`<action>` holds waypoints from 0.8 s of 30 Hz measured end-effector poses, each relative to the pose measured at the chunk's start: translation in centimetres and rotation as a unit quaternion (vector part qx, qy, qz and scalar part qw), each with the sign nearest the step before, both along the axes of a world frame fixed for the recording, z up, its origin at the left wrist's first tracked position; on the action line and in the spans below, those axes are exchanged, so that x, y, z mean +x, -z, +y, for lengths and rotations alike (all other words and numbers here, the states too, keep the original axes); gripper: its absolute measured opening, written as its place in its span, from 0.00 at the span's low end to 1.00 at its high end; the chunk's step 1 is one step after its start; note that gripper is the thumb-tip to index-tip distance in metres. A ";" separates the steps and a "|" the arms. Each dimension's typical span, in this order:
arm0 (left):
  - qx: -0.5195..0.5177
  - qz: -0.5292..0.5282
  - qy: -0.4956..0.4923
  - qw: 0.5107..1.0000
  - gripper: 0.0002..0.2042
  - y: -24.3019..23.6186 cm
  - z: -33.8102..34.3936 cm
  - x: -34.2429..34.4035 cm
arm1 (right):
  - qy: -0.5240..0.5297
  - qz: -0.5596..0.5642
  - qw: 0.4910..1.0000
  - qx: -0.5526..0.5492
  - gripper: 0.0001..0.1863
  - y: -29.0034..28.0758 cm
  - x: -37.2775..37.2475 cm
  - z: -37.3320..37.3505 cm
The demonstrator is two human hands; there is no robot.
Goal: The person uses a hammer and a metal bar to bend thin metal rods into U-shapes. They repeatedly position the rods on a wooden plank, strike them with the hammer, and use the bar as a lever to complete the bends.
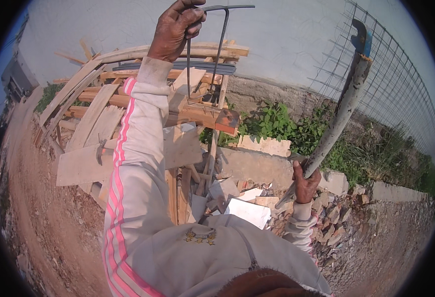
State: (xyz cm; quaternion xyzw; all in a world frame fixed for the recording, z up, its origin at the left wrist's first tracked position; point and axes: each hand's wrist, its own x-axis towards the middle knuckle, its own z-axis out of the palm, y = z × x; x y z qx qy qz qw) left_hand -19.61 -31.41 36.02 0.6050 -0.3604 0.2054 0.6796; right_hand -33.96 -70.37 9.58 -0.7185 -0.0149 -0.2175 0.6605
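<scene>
Raised in front of me, my left hand (178,27) is closed on a bent steel rod (222,37), a thin dark bar with several corners. The rod's lower part hangs down to a thick wooden beam (197,115) with small upright pins on it; whether they touch I cannot tell. To the right, my right hand (306,181) grips a long, worn whitish pipe (338,116) near its lower end. The pipe slants up to the right. At its top sits a blue and dark metal hook (362,37).
A rough timber workbench (98,123) of planks stands left of centre, with a hammer (100,152) and a bundle of straight steel bars (178,64) on it. Wire mesh (390,74) leans on the pale wall. Green plants (277,121) and broken rubble (329,218) lie at the right.
</scene>
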 end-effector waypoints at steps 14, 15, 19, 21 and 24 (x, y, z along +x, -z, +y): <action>-0.153 0.269 0.156 0.938 0.09 11.6 -9.5 -4.9 | -0.240 0.002 0.967 0.082 0.24 -1.6 1.8 6.7; -0.150 0.275 0.158 0.936 0.09 12.3 -9.5 -5.0 | -0.255 0.006 0.962 0.099 0.24 -1.2 1.4 6.8; -0.141 0.299 0.151 0.932 0.09 14.4 -9.2 -5.4 | -0.268 0.032 0.947 0.175 0.22 1.0 1.2 7.9; -0.143 0.307 0.127 0.932 0.10 15.3 -9.4 -5.7 | -0.272 0.031 0.942 0.195 0.15 1.2 1.0 8.4; -0.165 0.336 0.066 0.925 0.11 17.1 -9.8 -5.4 | -0.254 0.027 0.945 0.203 0.10 2.4 1.5 9.3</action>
